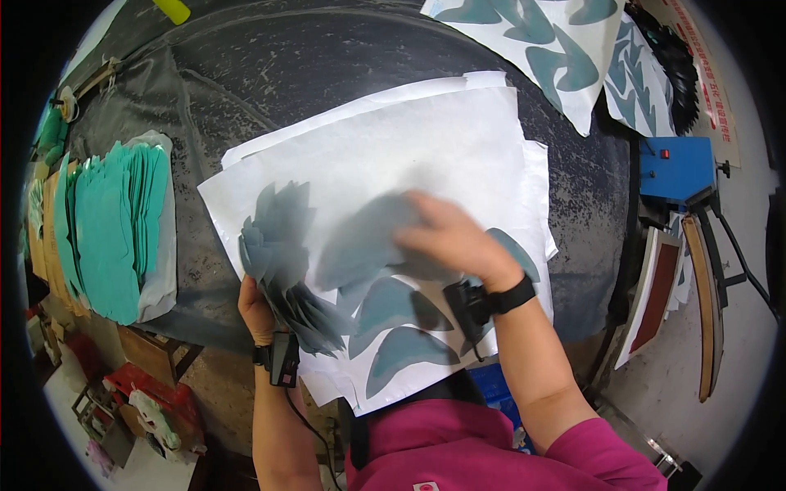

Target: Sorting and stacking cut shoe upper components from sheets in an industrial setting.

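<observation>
My left hand (256, 309) grips the edge of a fanned stack of thin grey-green cut pieces (277, 237); most of its fingers are hidden beneath the stack. Over the middle of a white sheet (368, 147), my right hand (450, 237) is smeared by motion. Its fingers pinch the right end of a curved grey-green piece (360, 237), blurred too and partly raised. Closer to my body, more curved pieces (401, 304) lie flat on the sheet, one of them (413, 356) near its lower edge. Another piece (514, 250) shows beyond my right wrist.
A worn black cover (360, 57) spreads over the table. Stacked teal pieces (115, 229) stand at the left. Sheets bearing more grey-green pieces (565, 65) lie at the far right, above a blue box-shaped device (676, 169). Red crates (164, 397) sit low at the left.
</observation>
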`<state>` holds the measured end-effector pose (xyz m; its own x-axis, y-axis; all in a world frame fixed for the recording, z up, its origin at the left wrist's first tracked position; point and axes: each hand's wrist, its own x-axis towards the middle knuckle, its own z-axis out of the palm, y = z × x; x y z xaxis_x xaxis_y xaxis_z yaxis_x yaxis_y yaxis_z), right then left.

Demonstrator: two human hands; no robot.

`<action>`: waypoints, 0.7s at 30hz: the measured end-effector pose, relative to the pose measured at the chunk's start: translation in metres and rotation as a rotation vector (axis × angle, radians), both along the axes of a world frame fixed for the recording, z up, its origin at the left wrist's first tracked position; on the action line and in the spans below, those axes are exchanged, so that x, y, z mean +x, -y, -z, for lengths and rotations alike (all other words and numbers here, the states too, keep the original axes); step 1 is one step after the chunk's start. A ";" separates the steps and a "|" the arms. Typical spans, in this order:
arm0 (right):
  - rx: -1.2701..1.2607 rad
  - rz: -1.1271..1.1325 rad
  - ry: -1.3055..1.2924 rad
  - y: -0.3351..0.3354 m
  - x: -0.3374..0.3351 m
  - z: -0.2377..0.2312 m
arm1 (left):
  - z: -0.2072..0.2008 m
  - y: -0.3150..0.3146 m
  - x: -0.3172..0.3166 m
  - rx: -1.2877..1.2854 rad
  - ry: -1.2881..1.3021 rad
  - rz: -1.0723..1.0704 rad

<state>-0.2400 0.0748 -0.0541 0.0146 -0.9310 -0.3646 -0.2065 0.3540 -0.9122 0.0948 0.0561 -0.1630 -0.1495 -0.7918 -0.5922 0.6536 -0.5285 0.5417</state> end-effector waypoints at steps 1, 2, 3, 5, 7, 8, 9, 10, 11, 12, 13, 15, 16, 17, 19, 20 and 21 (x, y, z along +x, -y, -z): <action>-0.067 -0.165 -0.377 -0.007 0.009 0.011 | -0.008 0.001 -0.009 0.010 -0.048 0.015; -0.086 -0.125 -0.504 -0.013 0.022 0.020 | -0.019 0.003 -0.016 0.018 -0.089 0.026; -0.107 -0.087 -0.628 -0.016 0.037 0.023 | -0.026 0.005 -0.022 0.017 -0.086 0.030; -0.097 -0.091 -0.699 -0.020 0.051 0.022 | -0.036 0.008 -0.031 -0.015 -0.003 0.022; -0.112 -0.058 -0.695 -0.023 0.054 0.025 | -0.035 0.009 -0.028 -0.045 -0.038 0.070; -0.160 -0.011 -0.637 -0.023 0.051 0.027 | -0.034 0.010 -0.025 -0.076 -0.074 0.112; -0.160 -0.008 -0.636 -0.023 0.047 0.027 | -0.032 0.011 -0.023 -0.076 -0.073 0.115; -0.163 -0.087 -0.553 -0.023 0.042 0.027 | -0.031 0.010 -0.021 -0.096 -0.091 0.125; -0.166 -0.166 -0.470 -0.025 0.036 0.027 | -0.030 0.010 -0.021 -0.116 -0.110 0.135; -0.164 -0.164 -0.470 -0.027 0.030 0.029 | -0.029 0.010 -0.021 -0.115 -0.111 0.137; -0.210 -0.118 -0.272 -0.031 0.023 0.033 | -0.028 0.010 -0.021 -0.100 -0.106 0.128; 0.085 0.128 0.198 -0.047 0.010 0.029 | -0.028 0.012 -0.023 -0.084 -0.098 0.116; 0.069 0.314 0.361 -0.053 0.002 0.024 | -0.029 0.013 -0.024 -0.065 -0.049 0.103; 0.049 0.503 0.521 -0.056 -0.005 0.015 | -0.030 0.013 -0.026 -0.050 -0.001 0.093; 0.110 0.347 0.475 -0.060 -0.009 -0.003 | -0.026 0.012 -0.017 -0.062 -0.021 0.102; 0.167 0.201 0.413 -0.065 -0.010 -0.011 | -0.022 0.011 -0.016 -0.073 -0.055 0.121; 0.142 0.058 0.293 -0.068 0.001 -0.011 | -0.021 0.012 -0.013 -0.073 -0.055 0.123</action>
<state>-0.2392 0.1427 -0.0433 0.0863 -0.8734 -0.4793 0.0815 0.4856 -0.8704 0.0816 0.0444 -0.1421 -0.2789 -0.8062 -0.5217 0.6157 -0.5670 0.5471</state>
